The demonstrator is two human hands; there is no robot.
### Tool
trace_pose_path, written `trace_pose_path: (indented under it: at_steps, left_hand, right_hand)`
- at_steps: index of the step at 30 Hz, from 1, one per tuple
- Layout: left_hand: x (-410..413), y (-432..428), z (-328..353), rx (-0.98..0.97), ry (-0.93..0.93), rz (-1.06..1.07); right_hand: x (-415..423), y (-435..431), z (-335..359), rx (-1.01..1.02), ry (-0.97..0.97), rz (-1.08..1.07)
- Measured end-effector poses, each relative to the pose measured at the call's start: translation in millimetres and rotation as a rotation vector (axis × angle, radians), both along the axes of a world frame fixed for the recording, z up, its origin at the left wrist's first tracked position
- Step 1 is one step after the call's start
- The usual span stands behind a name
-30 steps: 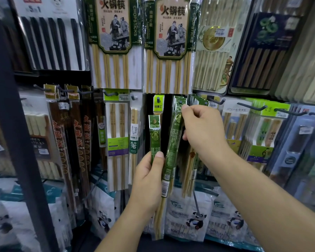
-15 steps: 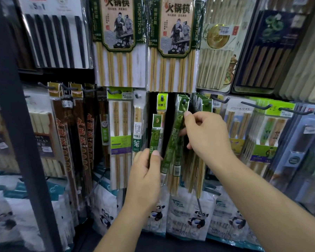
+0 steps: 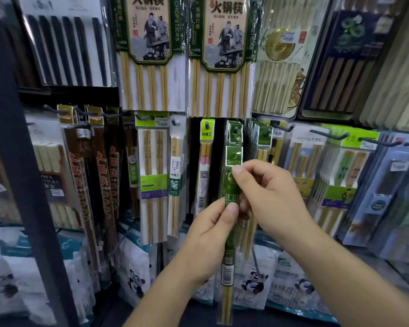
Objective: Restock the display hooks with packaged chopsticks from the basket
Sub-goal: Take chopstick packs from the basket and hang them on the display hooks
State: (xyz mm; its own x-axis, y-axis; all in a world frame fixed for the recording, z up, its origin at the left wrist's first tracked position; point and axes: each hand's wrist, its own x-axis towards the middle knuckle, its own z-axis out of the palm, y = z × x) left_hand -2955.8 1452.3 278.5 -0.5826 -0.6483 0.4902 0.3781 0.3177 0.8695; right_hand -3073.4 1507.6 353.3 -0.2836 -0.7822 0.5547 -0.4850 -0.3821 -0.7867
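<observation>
1. Green chopstick pack [image 3: 229, 253]: a narrow sleeve held nearly upright in front of the middle row of the display. Its header card is uppermost and its bare bamboo tips point down.
2. Left hand [image 3: 210, 234]: grips the pack at mid-length from the left, with the thumb pressed on the front face and the fingers curled behind.
3. Right hand [image 3: 272, 197]: pinches the pack higher up, just under the header card. The thumb tip is on the front, and the curled fingers lie at the right edge and behind it.
4. Hook [image 3: 234, 131]: a dark peg directly above the held pack's header.
5. Hanging green pack [image 3: 236, 139]: of like kind, threaded on that peg. Whether the held pack touches it cannot be told.
6. Row of green packs [image 3: 261, 135]: a dense group of the same kind on the next peg to the right, near the right hand.
7. Yellow-headed pack [image 3: 207, 147]: hangs singly just left of the held pack.
8. Hot-pot chopstick packs [image 3: 151, 67]: two large cards side by side in the row above.
9. Panda-printed bags [image 3: 137, 277]: stand along the bottom, below the hanging goods.
10. Dark upright post [image 3: 19, 175]: crosses the left of the view in front of the display.
</observation>
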Motion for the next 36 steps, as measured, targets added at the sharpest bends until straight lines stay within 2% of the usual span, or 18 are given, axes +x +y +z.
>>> trace_pose_path:
  at_steps: [7,22,25,33,36]
  left_hand:
    - [-17.0,-0.4,3.1,-0.023,-0.091,0.139]
    - [-27.4,1.9,-5.4,-0.026,-0.157,0.192]
    - [-26.4,0.4,-8.4,-0.096,-0.218,0.244]
    - [-20.1,9.9,-12.5,-0.509,-0.614,0.459]
    - [-21.0,15.1,-5.3,-0.510,-0.630,0.438]
  right_hand:
    - [-33.8,-10.1,18.8,-0.074,-0.152,-0.176]
    - [-53.5,-30.9,25.0,-0.141,-0.059,-0.342]
    - [-52.7,-28.3,23.8,-0.122,-0.016,-0.344]
    - [-65.0,-13.6,-1.1,-0.015,0.164,-0.403]
    - [-73.5,-7.2,-16.3,0.016,0.139,-0.389]
